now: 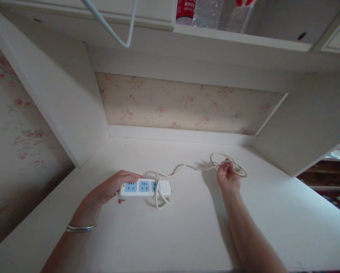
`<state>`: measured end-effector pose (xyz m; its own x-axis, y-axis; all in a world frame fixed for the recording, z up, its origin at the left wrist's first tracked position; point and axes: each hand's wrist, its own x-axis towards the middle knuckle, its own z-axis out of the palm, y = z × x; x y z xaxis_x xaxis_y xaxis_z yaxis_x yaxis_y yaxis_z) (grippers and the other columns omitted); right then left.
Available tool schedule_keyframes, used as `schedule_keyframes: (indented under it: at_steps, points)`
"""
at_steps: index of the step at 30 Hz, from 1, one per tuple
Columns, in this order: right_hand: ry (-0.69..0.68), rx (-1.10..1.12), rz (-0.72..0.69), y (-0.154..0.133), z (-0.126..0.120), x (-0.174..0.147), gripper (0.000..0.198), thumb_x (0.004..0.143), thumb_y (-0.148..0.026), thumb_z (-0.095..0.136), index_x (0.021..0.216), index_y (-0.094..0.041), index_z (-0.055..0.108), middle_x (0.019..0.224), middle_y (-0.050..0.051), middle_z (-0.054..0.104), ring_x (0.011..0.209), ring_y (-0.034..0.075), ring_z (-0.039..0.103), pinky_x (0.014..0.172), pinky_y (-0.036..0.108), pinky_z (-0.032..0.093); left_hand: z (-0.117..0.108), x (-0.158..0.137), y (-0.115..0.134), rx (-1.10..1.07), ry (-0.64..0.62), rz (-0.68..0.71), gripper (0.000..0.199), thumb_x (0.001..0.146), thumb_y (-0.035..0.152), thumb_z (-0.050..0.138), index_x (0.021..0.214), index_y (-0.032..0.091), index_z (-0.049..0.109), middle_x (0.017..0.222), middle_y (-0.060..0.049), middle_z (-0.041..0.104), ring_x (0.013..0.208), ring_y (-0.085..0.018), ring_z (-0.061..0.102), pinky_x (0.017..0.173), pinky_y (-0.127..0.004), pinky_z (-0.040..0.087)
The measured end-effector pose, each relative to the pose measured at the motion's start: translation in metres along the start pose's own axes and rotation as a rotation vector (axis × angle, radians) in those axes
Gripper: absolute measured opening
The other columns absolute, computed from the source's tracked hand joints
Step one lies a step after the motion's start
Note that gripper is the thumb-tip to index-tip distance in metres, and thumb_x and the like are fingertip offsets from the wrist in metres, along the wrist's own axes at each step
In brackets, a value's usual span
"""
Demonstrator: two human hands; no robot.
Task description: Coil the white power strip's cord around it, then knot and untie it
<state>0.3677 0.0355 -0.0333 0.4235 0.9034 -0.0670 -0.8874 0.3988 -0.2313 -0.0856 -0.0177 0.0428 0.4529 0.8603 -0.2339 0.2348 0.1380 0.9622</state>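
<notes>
My left hand [117, 185] grips the left end of a white power strip [138, 196] with light blue socket faces. Part of its cord wraps around the strip's right end in loose loops. From there the white cord [184, 165] runs across to the right. My right hand [229, 176] is closed around a coil of that cord [240, 168], held a little above the desk. The plug cannot be made out. A silver bangle [81, 228] circles my left wrist.
Both hands are over a white desktop [170, 235] between two side panels. Floral wallpaper [184, 104] shows at the back. Overhead, a shelf [244, 40] carries a red-labelled container [185, 8] and clear plastic items. A pale bent rod [127, 42] hangs at the upper left.
</notes>
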Motion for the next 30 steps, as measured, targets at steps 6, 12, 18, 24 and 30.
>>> schedule_keyframes:
  at_steps: [6,12,18,24,30]
  points:
    - [0.01,0.027,-0.076,-0.03,-0.007,-0.003,0.019,0.076,0.003,0.043,0.078,-0.014,0.051,0.06,-0.005,0.059,0.037,0.001,0.048,0.035,0.006,0.043,-0.024,0.005,-0.005,-0.109,0.36,-0.012,0.04,0.071,0.039,0.059,0.099,0.013,0.07,0.07,-0.008,0.066,0.046,-0.015,0.053,0.031,-0.021,0.039]
    - [0.054,-0.157,-0.087,-0.032,-0.014,0.001,0.013,0.073,-0.003,0.052,0.072,-0.017,0.051,0.052,-0.008,0.053,0.036,0.004,0.046,0.029,0.01,0.036,-0.024,0.018,-0.006,-0.19,0.916,0.259,0.042,0.07,0.035,0.059,0.106,0.015,0.066,0.087,-0.006,0.067,0.053,-0.014,0.058,0.039,-0.025,0.049]
    - [-0.016,-0.504,-0.197,0.014,0.003,-0.006,0.024,0.068,-0.005,0.064,0.088,-0.018,0.059,0.076,-0.001,0.067,0.06,0.008,0.063,0.056,0.017,0.054,-0.01,0.015,0.006,-0.72,0.612,0.452,0.034,0.075,0.027,0.058,0.106,0.015,0.063,0.086,-0.004,0.066,0.054,-0.012,0.058,0.042,-0.022,0.049]
    - [-0.133,-0.884,0.028,0.053,0.008,-0.032,0.025,0.071,-0.024,0.073,0.09,-0.02,0.057,0.085,0.001,0.068,0.069,0.012,0.066,0.07,0.026,0.057,-0.001,0.01,0.007,-1.008,0.354,0.453,0.016,0.081,0.019,0.05,0.087,0.013,0.064,0.067,-0.002,0.06,0.054,-0.009,0.055,0.043,-0.016,0.047]
    - [-0.021,-0.994,0.015,0.054,-0.003,-0.02,0.014,0.076,-0.027,0.068,0.08,-0.017,0.059,0.078,0.003,0.069,0.066,0.014,0.066,0.07,0.026,0.058,-0.011,0.004,0.007,-1.095,0.282,0.563,0.023,0.089,0.023,0.043,0.095,0.011,0.061,0.08,-0.008,0.062,0.061,-0.009,0.057,0.05,-0.016,0.05]
